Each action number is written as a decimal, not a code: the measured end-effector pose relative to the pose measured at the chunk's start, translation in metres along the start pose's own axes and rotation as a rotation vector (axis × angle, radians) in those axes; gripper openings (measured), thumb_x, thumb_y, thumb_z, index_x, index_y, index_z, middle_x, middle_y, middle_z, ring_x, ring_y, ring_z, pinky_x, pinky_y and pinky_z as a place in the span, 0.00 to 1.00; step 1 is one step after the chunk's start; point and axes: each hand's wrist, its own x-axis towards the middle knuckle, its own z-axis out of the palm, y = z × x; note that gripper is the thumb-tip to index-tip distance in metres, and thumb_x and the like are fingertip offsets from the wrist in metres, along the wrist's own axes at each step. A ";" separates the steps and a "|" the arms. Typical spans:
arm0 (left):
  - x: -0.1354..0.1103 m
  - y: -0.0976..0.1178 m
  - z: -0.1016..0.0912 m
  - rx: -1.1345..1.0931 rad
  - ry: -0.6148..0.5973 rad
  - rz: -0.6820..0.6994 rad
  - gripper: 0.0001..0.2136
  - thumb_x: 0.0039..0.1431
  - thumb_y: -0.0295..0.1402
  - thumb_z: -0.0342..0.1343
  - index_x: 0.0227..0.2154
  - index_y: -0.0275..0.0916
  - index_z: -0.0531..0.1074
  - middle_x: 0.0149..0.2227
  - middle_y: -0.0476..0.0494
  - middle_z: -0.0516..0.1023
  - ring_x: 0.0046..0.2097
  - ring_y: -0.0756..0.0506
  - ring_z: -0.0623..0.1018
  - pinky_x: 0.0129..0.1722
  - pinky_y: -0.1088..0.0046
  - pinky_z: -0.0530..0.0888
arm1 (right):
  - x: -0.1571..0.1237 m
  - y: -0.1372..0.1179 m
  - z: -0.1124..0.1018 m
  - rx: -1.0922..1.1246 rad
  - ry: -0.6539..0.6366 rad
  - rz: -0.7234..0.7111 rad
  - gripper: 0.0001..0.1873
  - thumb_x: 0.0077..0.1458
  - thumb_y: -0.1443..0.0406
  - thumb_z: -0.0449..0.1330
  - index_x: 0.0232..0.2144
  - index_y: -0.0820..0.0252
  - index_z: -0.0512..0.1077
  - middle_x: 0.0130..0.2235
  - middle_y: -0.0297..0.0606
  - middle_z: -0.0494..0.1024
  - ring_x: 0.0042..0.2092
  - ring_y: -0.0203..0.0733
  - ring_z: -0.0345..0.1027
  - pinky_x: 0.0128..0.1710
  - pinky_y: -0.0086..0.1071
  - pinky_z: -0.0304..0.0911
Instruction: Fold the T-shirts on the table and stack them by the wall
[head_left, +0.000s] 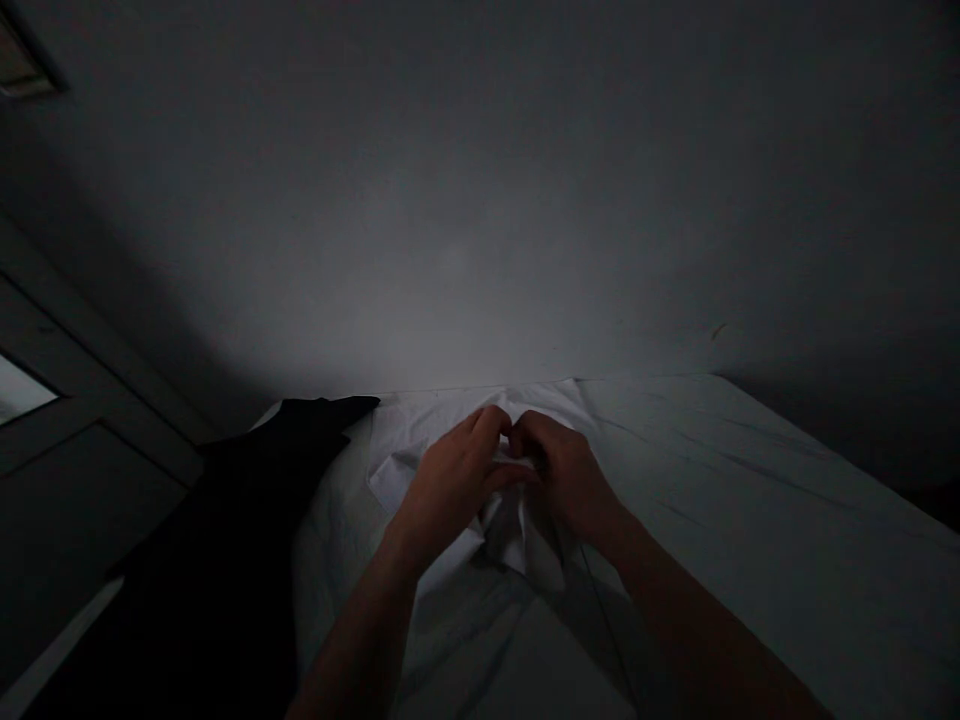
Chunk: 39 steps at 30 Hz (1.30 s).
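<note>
A white cloth (420, 415), perhaps a garment, lies rumpled on the marbled surface against the wall. Over its middle, my left hand (463, 462) has its fingers bent and pinched on the fabric. My right hand (559, 455) is close beside it, fingers curled on the same cloth, with the fingertips of both hands almost meeting. Below the hands, loose folds of the cloth hang and bunch up. Whether something small is between the fingertips is hidden by the fingers and the dim light.
Black fabric (225, 540) is spread along the left side of the pale marbled table (742, 510). A grey wall (480, 200) rises behind the table. To the far left stands a panelled door (67, 470); a framed item (22, 65) shows at the upper left corner.
</note>
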 end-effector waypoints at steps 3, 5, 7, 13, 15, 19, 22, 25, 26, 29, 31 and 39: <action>0.002 -0.011 -0.001 -0.086 -0.072 -0.064 0.05 0.65 0.35 0.56 0.41 0.42 0.68 0.27 0.54 0.72 0.28 0.50 0.73 0.28 0.76 0.64 | 0.002 -0.002 -0.005 -0.053 -0.046 0.029 0.08 0.57 0.61 0.58 0.27 0.56 0.64 0.29 0.33 0.71 0.29 0.37 0.61 0.29 0.31 0.55; 0.003 -0.027 -0.008 -0.015 -0.003 -0.149 0.03 0.63 0.34 0.57 0.37 0.43 0.70 0.24 0.55 0.70 0.26 0.50 0.70 0.27 0.76 0.61 | 0.004 0.000 -0.016 -0.056 -0.103 0.076 0.07 0.54 0.62 0.63 0.33 0.56 0.69 0.33 0.34 0.73 0.30 0.37 0.62 0.29 0.30 0.58; 0.002 -0.043 -0.019 0.125 0.203 -0.267 0.01 0.62 0.33 0.58 0.35 0.43 0.72 0.24 0.53 0.70 0.26 0.49 0.69 0.28 0.75 0.60 | 0.005 0.005 -0.033 -0.051 -0.148 0.128 0.17 0.49 0.63 0.68 0.42 0.56 0.72 0.38 0.36 0.75 0.32 0.37 0.65 0.30 0.30 0.60; -0.015 -0.071 -0.053 0.398 0.601 -0.454 0.08 0.58 0.30 0.59 0.40 0.48 0.76 0.34 0.47 0.71 0.32 0.45 0.69 0.30 0.72 0.61 | 0.000 0.027 -0.082 -0.192 -0.252 0.187 0.06 0.51 0.63 0.66 0.34 0.55 0.79 0.35 0.37 0.79 0.36 0.42 0.72 0.37 0.33 0.65; -0.019 -0.075 -0.061 0.415 0.669 -0.464 0.05 0.58 0.32 0.59 0.36 0.48 0.77 0.32 0.47 0.69 0.32 0.45 0.69 0.31 0.72 0.61 | -0.001 0.029 -0.087 -0.234 -0.109 0.189 0.06 0.52 0.60 0.65 0.28 0.55 0.79 0.31 0.37 0.79 0.35 0.43 0.73 0.36 0.34 0.65; -0.019 -0.079 -0.066 0.400 0.720 -0.430 0.04 0.59 0.35 0.58 0.33 0.46 0.77 0.30 0.49 0.66 0.32 0.46 0.69 0.32 0.72 0.65 | 0.003 0.020 -0.080 -0.125 0.156 0.170 0.14 0.51 0.51 0.67 0.29 0.55 0.79 0.31 0.37 0.80 0.33 0.43 0.73 0.34 0.35 0.66; -0.012 -0.073 -0.061 0.230 0.644 -0.338 0.06 0.58 0.36 0.60 0.37 0.45 0.78 0.31 0.49 0.66 0.32 0.48 0.70 0.33 0.73 0.69 | 0.006 0.012 -0.071 -0.063 0.262 0.126 0.13 0.50 0.52 0.66 0.29 0.54 0.79 0.31 0.36 0.80 0.33 0.43 0.73 0.33 0.35 0.67; -0.006 -0.054 -0.048 -0.041 0.455 -0.207 0.08 0.57 0.38 0.61 0.39 0.43 0.78 0.35 0.48 0.68 0.34 0.49 0.72 0.32 0.75 0.72 | 0.007 0.004 -0.061 -0.084 0.321 0.024 0.06 0.51 0.58 0.65 0.29 0.53 0.79 0.29 0.35 0.78 0.32 0.41 0.71 0.31 0.33 0.65; -0.004 -0.045 -0.041 -0.101 0.390 -0.167 0.10 0.56 0.38 0.62 0.40 0.43 0.78 0.37 0.47 0.69 0.36 0.49 0.73 0.33 0.74 0.74 | 0.007 0.002 -0.058 -0.095 0.324 -0.007 0.04 0.51 0.61 0.64 0.28 0.53 0.78 0.28 0.35 0.77 0.31 0.40 0.70 0.30 0.32 0.64; -0.003 -0.016 -0.019 -0.140 0.225 -0.096 0.17 0.52 0.39 0.67 0.45 0.46 0.76 0.43 0.45 0.71 0.42 0.46 0.75 0.38 0.71 0.77 | 0.005 -0.003 -0.048 -0.120 0.316 -0.025 0.04 0.50 0.65 0.61 0.26 0.53 0.76 0.26 0.33 0.75 0.29 0.38 0.67 0.28 0.30 0.61; -0.003 -0.001 -0.004 -0.097 0.156 -0.103 0.20 0.50 0.39 0.68 0.47 0.47 0.74 0.46 0.45 0.70 0.41 0.46 0.75 0.37 0.69 0.77 | 0.004 -0.006 -0.042 -0.125 0.317 -0.010 0.04 0.48 0.67 0.59 0.25 0.54 0.74 0.25 0.33 0.75 0.28 0.38 0.66 0.27 0.29 0.60; 0.004 -0.007 0.005 0.115 0.370 -0.190 0.12 0.48 0.18 0.54 0.33 0.41 0.69 0.36 0.49 0.72 0.33 0.49 0.72 0.32 0.73 0.69 | 0.000 -0.004 -0.049 -0.159 0.139 -0.079 0.08 0.47 0.70 0.54 0.20 0.55 0.68 0.22 0.30 0.72 0.25 0.35 0.65 0.27 0.28 0.59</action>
